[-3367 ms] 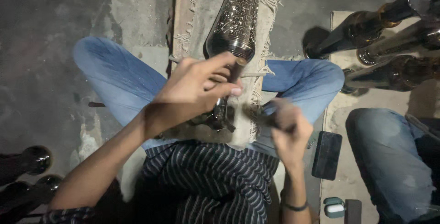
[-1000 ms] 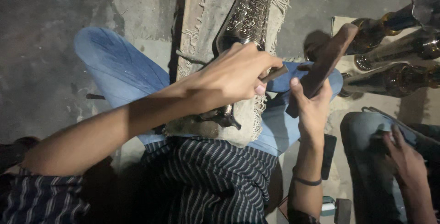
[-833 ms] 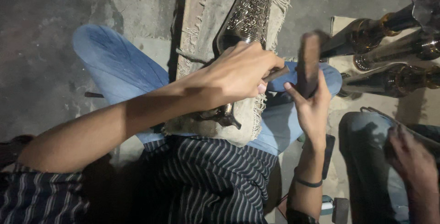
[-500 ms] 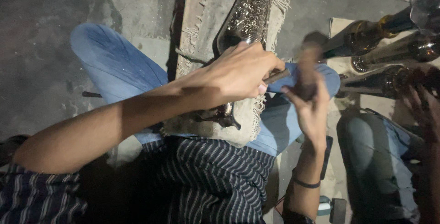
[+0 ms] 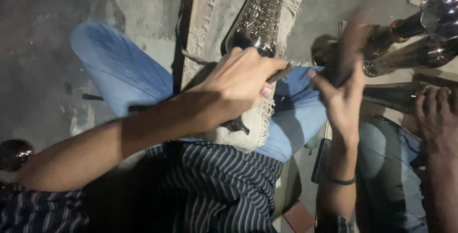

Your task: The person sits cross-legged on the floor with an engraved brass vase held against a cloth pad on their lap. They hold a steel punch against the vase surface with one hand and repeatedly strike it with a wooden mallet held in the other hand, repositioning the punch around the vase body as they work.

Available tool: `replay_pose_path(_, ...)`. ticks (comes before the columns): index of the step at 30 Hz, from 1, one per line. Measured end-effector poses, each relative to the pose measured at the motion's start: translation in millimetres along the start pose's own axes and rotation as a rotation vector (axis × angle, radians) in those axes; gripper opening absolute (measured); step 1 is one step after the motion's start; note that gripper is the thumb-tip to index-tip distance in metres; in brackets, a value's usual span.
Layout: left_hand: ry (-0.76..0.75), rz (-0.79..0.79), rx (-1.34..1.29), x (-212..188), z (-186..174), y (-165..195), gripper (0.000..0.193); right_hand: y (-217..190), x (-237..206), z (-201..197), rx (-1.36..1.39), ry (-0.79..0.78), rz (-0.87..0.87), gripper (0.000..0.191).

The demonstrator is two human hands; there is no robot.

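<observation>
Left hand, centre of frame: fingers closed around a thin dark rod-like tool, knuckles against the base rim of the engraved metal vessel; vessel lies along a frayed cloth-covered plank, upper centre; judged rigid, fairly heavy, relief surface giving purchase, best steadied at the rim; right hand, right of centre: raised, blurred, gripping a dark mallet-like object; another person's hand at far right, beside more metal vessels.
</observation>
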State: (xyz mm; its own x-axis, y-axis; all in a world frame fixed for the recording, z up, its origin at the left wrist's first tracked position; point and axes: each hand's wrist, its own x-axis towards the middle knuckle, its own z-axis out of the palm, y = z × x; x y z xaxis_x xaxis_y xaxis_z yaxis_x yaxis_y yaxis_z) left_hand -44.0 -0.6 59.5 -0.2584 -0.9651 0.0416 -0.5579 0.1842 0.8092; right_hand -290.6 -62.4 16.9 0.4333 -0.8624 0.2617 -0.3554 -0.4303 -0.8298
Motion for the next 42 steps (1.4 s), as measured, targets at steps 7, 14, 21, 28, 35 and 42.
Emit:
replay_pose_path(7, 0.074, 0.007, -0.086, -13.6, -2.5, -1.0, 0.028, -40.6, 23.7, -7.2, -0.04, 0.081, 0.396, 0.084)
replay_pose_path(14, 0.206, 0.065, -0.037, -26.8, 9.9, -6.0, 0.028, -25.7, 29.5, -30.3, -0.353, -0.29, -0.137, 0.053)
replay_pose_path(21, 0.368, 0.168, 0.052, -43.2, 22.9, -12.1, 0.036, -45.4, 33.9, -34.6, -0.182, -0.172, -0.131, 0.067)
replay_pose_path(28, 0.545, 0.356, 0.127, -48.2, 24.9, -30.8, 0.02, -44.6, 5.0, -23.0, 0.088, 0.055, 0.108, 0.056)
replay_pose_path(35, 0.386, 0.418, 0.039, -42.0, 19.0, -48.0, 0.008, -34.6, 3.6, -8.6, 0.07, 0.058, 0.269, 0.042)
replay_pose_path(42, 0.352, 0.372, -0.081, -39.9, 15.2, -42.7, 0.02, -41.3, 24.3, -34.3, -0.418, -0.041, -0.215, 0.041)
